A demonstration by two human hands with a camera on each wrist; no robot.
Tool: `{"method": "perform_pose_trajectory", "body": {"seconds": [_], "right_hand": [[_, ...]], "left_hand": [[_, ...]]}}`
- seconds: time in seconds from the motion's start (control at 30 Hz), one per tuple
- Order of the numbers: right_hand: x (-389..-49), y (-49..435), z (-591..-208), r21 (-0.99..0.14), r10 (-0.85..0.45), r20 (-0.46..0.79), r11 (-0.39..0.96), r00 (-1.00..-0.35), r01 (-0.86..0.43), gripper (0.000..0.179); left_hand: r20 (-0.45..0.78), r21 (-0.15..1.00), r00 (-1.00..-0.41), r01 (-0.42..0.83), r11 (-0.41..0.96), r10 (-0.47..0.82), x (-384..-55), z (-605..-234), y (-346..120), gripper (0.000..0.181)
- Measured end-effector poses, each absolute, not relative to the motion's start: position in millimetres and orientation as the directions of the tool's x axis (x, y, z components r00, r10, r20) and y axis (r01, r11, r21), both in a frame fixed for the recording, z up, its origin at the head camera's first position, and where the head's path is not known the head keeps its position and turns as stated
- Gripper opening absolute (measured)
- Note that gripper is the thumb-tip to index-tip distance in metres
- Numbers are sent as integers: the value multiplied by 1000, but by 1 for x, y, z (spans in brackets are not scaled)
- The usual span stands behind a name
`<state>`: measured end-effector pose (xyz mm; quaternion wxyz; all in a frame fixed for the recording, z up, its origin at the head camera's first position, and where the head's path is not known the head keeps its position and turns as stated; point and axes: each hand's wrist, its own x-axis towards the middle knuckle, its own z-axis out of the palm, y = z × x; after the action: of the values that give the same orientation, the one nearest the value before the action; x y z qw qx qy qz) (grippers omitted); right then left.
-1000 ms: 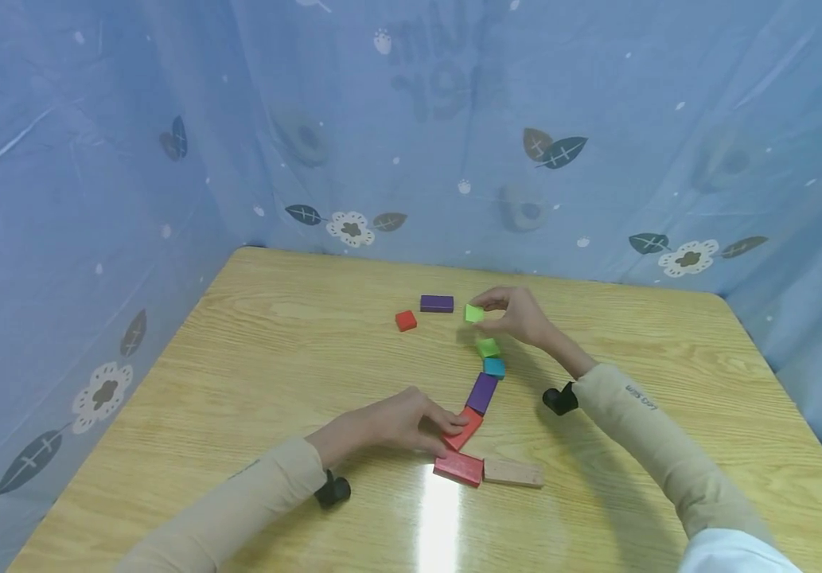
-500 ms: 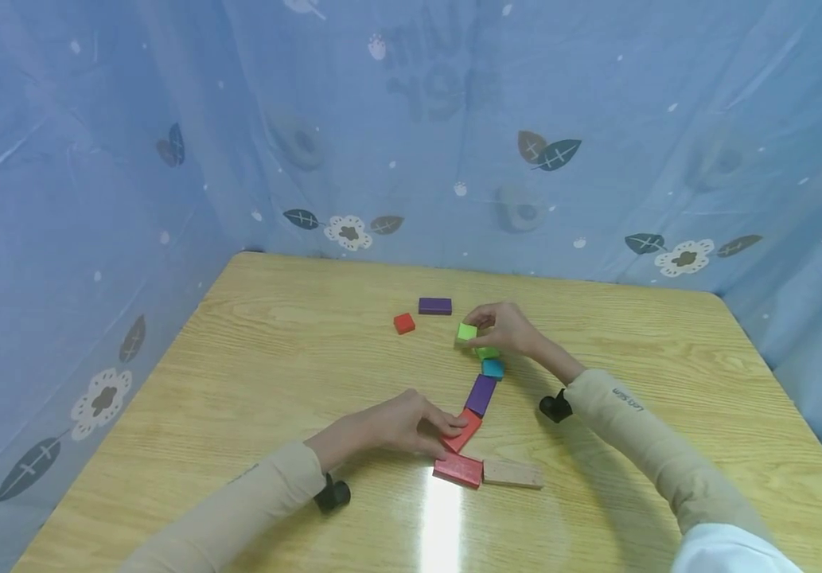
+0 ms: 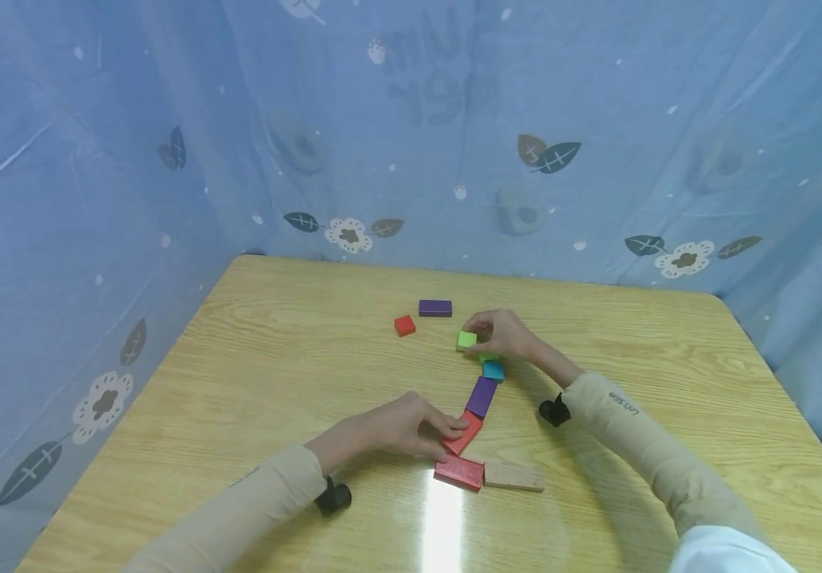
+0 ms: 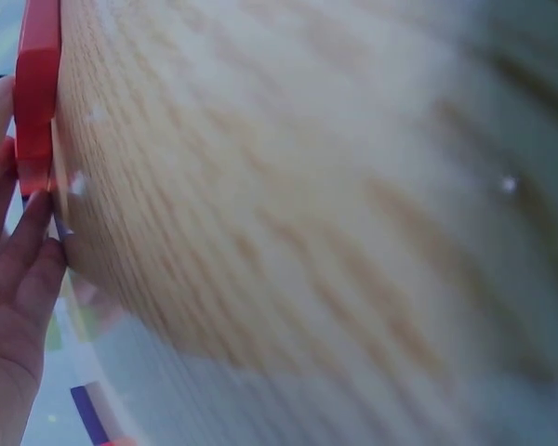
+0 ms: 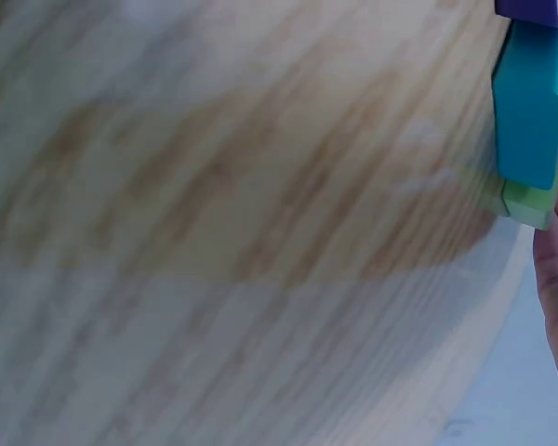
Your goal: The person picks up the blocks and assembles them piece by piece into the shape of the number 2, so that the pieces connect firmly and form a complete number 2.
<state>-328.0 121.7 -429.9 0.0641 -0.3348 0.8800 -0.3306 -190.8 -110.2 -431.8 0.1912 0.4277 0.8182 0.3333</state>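
A bent row of blocks lies on the wooden table. My left hand (image 3: pixel 402 423) is at a tilted red block (image 3: pixel 464 434), holding it with curved fingers on it and the thumb by its lower end. That thumb also lies close to the near red block (image 3: pixel 459 472). At the row's far end my right hand (image 3: pixel 507 334) pinches a light green block (image 3: pixel 465 341) between thumb and fingers. Beside it a second green block (image 3: pixel 489 357) is mostly hidden by this hand. A blue block (image 5: pixel 530 107) and a purple block (image 3: pixel 482 396) continue the row toward me.
A plain wooden block (image 3: pixel 514 476) ends the row at the near right. Farther back lie a small red block (image 3: pixel 404 325) and another purple block (image 3: pixel 435 308), apart from the row. A blue patterned curtain (image 3: pixel 411 143) surrounds the table's back and sides.
My right hand has brought the light green block toward me and slightly left, to beside the second green block. The left hand has stayed on the tilted red block.
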Motion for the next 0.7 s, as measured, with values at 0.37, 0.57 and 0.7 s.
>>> {"method": "perform_pose_trajectory", "body": {"seconds": [0.37,0.57,0.7], "right_hand": [[-327,123,-433,-659,-627,83,549,-775,-514,36],[-327,124,-433,-665,-623,83,547,-778,-509,30],[-328,126,-434,-662,-639,109,525,-761,-535,24]], "left_hand": [[-32,714,-568,563,417,822,-191,-434,-110,41],[-30,721,-569,558,412,822,-191,-434,-110,40],[-17,711,-565,574,407,825,-192,-436,-111,41]]}}
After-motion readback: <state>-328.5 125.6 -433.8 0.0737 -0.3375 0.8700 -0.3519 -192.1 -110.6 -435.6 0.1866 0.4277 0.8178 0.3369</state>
